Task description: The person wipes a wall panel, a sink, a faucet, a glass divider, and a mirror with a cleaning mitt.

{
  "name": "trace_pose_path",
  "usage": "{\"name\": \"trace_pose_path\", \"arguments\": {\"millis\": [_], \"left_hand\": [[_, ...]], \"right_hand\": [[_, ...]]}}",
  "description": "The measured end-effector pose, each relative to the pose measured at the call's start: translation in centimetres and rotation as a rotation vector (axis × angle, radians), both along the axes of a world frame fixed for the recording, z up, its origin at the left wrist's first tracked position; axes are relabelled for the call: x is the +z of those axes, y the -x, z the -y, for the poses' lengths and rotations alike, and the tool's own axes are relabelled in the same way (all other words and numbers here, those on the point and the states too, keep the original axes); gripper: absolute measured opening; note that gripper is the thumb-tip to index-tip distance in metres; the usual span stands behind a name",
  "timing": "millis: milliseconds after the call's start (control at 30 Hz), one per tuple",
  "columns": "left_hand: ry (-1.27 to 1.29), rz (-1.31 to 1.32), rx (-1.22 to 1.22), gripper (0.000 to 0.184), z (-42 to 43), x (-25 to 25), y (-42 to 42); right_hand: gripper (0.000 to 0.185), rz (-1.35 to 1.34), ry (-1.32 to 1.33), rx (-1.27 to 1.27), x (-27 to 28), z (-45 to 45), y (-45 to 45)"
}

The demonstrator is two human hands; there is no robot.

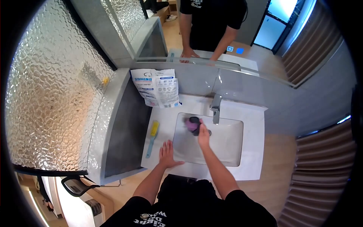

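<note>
My right hand [204,135] is closed around a purple and black object [193,125], blurred by motion, over the left part of the white sink [230,151]. I cannot make out what kind of thing it is. My left hand [166,154] lies flat on the white counter at the sink's front left corner, its fingers stretched out and nothing in them. Left of that hand lies a brush [151,142] with yellow bristles and a blue-grey handle, bristle end toward the wall.
A white printed bag [159,89] stands at the counter's back left. The grey faucet [216,108] rises behind the sink, below a wide mirror [257,56]. A grey partition [124,132] with textured glass borders the left, and a brown curtain [317,178] hangs at right.
</note>
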State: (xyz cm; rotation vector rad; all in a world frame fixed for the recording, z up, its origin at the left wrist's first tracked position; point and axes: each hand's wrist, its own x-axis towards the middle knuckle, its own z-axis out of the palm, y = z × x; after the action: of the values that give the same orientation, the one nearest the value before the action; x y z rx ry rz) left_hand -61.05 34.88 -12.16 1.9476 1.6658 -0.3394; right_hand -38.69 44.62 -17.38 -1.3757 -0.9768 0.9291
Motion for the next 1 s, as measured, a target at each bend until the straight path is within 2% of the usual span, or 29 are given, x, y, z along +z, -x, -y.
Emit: {"name": "trace_pose_path", "arguments": {"millis": [67,133,167,200,233,300,333,367,433,467,567,633,700,733,767,833,900,967,1000], "left_hand": [[-0.015,0.046,0.018,0.147,-0.1,-0.4,0.3],[-0.031,0.093,0.038,0.145,0.1,-0.9,0.2],[-0.177,0.184,0.094,0.132,0.4,-1.1,-0.2],[-0.321,0.273,0.146,0.120,0.8,-1.1,-0.6],[-0.316,0.276,0.143,0.120,0.9,-0.6,-1.3],[-0.224,0.856,0.218,0.080,0.7,0.6,-3.2],[-0.321,0.991,0.162,0.046,0.8,1.4,-4.6],[-0.314,0.996,0.149,0.046,0.8,2.1,-5.6],[-0.121,0.946,-0.024,0.033,0.7,4.2,-7.5],[-0.174,0.860,-0.118,0.022,1.3,6.0,-8.7],[-0.142,0.729,-0.326,0.022,2.9,9.2,-13.3],[-0.132,0.779,-0.448,0.021,4.2,10.6,-16.2],[0.063,1.134,-0.206,0.023,5.9,12.4,-18.5],[0.084,1.140,-0.194,0.023,6.4,13.0,-19.0],[0.092,1.142,-0.203,0.023,6.6,12.9,-19.4],[-0.022,1.171,-0.044,0.023,6.4,12.0,-19.9],[-0.069,1.075,-0.036,0.025,5.0,9.2,-18.9],[-0.040,0.810,-0.076,0.021,3.4,5.3,-17.2],[0.075,0.786,-0.040,0.033,3.2,2.9,-15.7]], "right_hand": [[0.043,-0.023,0.003,0.036,2.9,2.7,2.2],[0.043,-0.198,0.028,0.074,4.7,5.4,3.1],[0.043,-0.195,0.029,0.073,5.4,7.0,3.0],[0.044,-0.339,0.067,0.103,5.9,8.8,3.0],[0.045,-0.482,0.104,0.132,7.2,10.1,2.8],[0.045,-0.384,0.176,0.125,8.8,12.9,1.3],[0.044,-0.412,0.122,0.106,9.0,14.2,0.4],[0.044,-0.439,0.067,0.087,9.1,15.3,-0.7],[0.045,-0.329,0.038,-0.035,11.2,17.6,-2.8],[0.047,-0.290,0.034,-0.083,11.4,18.8,-4.3],[0.049,-0.175,-0.009,-0.223,13.3,22.3,-6.8],[0.050,-0.016,-0.084,-0.373,16.6,24.8,-8.0],[0.051,0.141,-0.154,-0.523,19.1,26.9,-8.9],[0.052,0.319,-0.155,-0.534,19.5,27.7,-9.5],[0.052,0.323,-0.152,-0.544,19.6,28.4,-10.0],[0.054,0.706,-0.119,-0.331,19.3,29.2,-10.9],[0.060,1.019,0.029,-0.176,15.5,28.1,-11.8],[0.064,1.009,0.151,-0.023,10.7,26.5,-11.9],[0.069,1.090,0.195,0.044,6.5,26.5,-12.5]]}}
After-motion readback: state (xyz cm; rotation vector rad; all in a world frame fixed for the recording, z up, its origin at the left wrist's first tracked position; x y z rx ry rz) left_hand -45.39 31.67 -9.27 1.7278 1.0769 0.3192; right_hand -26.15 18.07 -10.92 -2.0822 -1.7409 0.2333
